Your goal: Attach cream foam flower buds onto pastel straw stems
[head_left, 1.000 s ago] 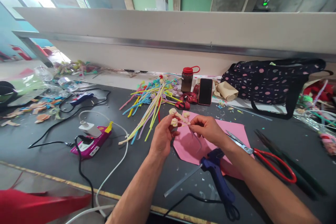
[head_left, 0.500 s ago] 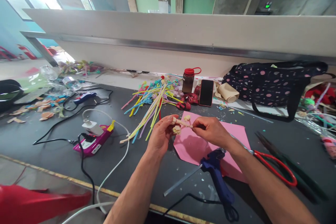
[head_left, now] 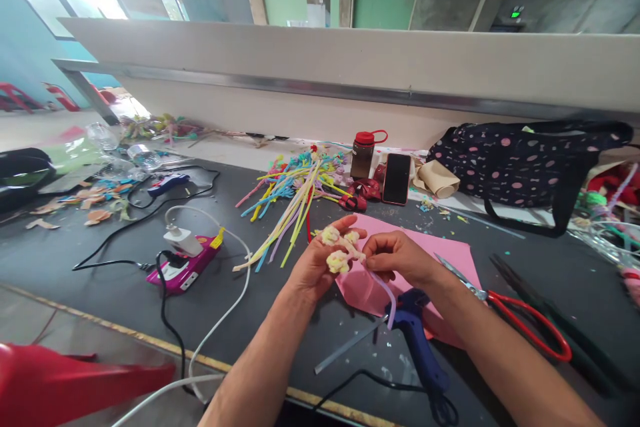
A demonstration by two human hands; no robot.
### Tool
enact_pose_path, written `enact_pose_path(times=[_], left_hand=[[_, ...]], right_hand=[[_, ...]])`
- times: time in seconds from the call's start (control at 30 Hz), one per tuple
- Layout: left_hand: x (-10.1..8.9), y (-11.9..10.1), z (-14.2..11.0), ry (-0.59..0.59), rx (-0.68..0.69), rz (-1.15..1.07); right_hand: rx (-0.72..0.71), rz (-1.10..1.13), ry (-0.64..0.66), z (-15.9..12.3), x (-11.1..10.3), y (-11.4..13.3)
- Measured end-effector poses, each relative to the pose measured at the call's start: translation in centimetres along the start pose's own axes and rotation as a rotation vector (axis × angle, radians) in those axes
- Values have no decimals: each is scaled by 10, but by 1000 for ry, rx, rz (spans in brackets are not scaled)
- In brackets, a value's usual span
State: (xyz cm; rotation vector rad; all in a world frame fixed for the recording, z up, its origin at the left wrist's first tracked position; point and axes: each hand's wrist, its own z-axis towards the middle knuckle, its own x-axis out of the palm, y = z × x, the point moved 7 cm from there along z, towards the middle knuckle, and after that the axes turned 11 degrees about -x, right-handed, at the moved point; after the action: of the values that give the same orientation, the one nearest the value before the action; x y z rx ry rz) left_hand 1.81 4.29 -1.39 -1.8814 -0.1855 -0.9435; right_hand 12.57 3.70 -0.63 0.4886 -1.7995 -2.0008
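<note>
Over a pink sheet (head_left: 455, 255), my left hand (head_left: 309, 265) is closed around a small pipe-cleaner flower sprig (head_left: 338, 261). The sprig has cream-yellow fuzzy blossoms on a pale pinkish stem. My right hand (head_left: 400, 255) pinches the stem's lower end with thumb and forefinger. From these fingers a lilac pipe cleaner (head_left: 392, 303) curves down; how it joins the stem is hidden. A blue glue gun (head_left: 419, 347) with a clear glue stick lies below my right hand. Red-handled scissors (head_left: 533, 323) lie beside my right forearm, partly on the sheet.
Colourful pipe cleaners (head_left: 287, 187) are heaped behind my left hand. A purple power strip (head_left: 185, 267) with cables lies left. A bottle (head_left: 362, 157), a phone (head_left: 397, 179) and a patterned bag (head_left: 510, 170) stand at the back. Dark-handled shears (head_left: 555, 320) lie right.
The sprig has turned so its blossoms face up more, and a lilac pipe cleaner now hangs from my right hand. My left fingers have spread somewhat around the blossoms. The view has shifted slightly.
</note>
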Motion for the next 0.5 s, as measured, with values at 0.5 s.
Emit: enact_pose_path(times=[0.5], left_hand=[[-6,13,9,-139,23,142]], right_hand=[[-161,-45,-369,2,-24,6]])
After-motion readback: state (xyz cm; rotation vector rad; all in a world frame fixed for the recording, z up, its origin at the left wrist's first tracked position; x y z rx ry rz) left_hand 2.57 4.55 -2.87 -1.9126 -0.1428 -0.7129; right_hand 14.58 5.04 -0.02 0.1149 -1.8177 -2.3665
